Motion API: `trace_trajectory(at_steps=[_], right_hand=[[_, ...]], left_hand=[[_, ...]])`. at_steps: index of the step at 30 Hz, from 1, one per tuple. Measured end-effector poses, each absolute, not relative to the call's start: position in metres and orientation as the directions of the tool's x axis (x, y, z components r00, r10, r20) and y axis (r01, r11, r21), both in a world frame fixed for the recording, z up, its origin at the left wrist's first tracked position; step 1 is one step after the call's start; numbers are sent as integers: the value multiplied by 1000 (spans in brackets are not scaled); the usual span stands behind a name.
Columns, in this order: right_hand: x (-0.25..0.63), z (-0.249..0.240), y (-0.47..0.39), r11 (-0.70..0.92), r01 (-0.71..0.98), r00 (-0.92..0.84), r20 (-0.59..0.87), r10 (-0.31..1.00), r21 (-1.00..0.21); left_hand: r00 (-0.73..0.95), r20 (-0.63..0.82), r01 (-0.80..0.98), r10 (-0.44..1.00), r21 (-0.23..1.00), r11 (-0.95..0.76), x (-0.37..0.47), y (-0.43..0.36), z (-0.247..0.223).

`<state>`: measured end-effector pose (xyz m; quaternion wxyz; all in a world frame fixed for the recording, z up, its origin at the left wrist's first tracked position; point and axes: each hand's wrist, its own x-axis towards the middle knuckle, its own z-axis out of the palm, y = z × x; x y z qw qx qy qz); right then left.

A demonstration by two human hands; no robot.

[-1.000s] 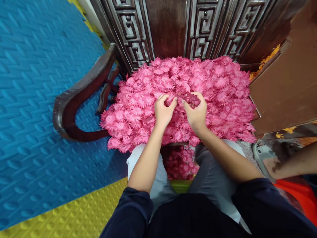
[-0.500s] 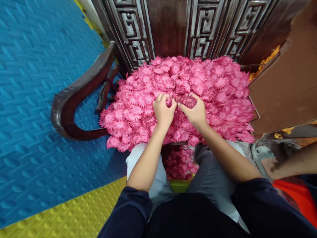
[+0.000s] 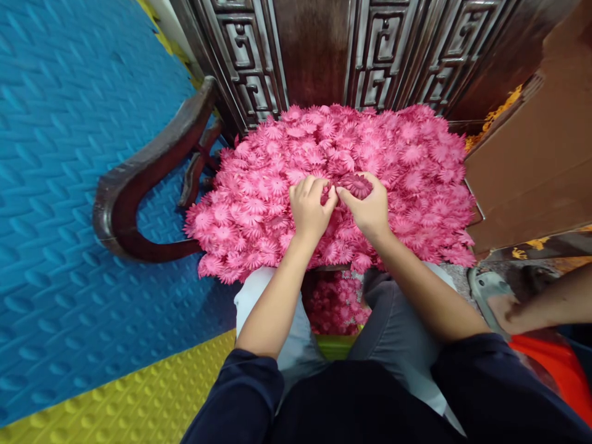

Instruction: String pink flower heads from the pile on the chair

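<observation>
A broad heap of pink flowers covers the surface in front of me. Over its middle, my right hand holds a darker pink flower between thumb and fingers. Just to the left, my left hand has thumb and fingertips pinched together beside that flower. Whatever its fingers grip is too small and too covered to make out. The two thumbs are almost touching.
A curved dark wooden armrest stands left of the heap, before a blue mat. Carved wooden panels rise behind. Brown cardboard is at the right, above another person's foot in a sandal. More pink flowers lie below, between my knees.
Both hands have shifted slightly to the right. My left fingers have closed closer together, and the dark petals seen between them earlier are now mostly hidden.
</observation>
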<state>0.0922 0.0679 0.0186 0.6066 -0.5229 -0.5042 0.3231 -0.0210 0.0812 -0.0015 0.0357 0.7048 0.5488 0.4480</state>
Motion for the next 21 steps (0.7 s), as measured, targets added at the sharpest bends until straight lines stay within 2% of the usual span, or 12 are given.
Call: trace_trajectory(at_steps=[5,12,16,21], right_hand=[[97,20,69,273,275,221,337,915,-922],[88,25,64,290,303,276,375,885,-908],[81,28,66,290,256,286,359,888,-922],[81,26,79,283,143,219,309,925,-948]], left_hand=[[-7,595,753,804,532,-387,-20,79,0],[-118,631,778,767,539,-324,-15,74,-1],[-198,638,711,744,616,-339,-14,75,-3],[-325,565,467,759,793,-390,-14,77,2]])
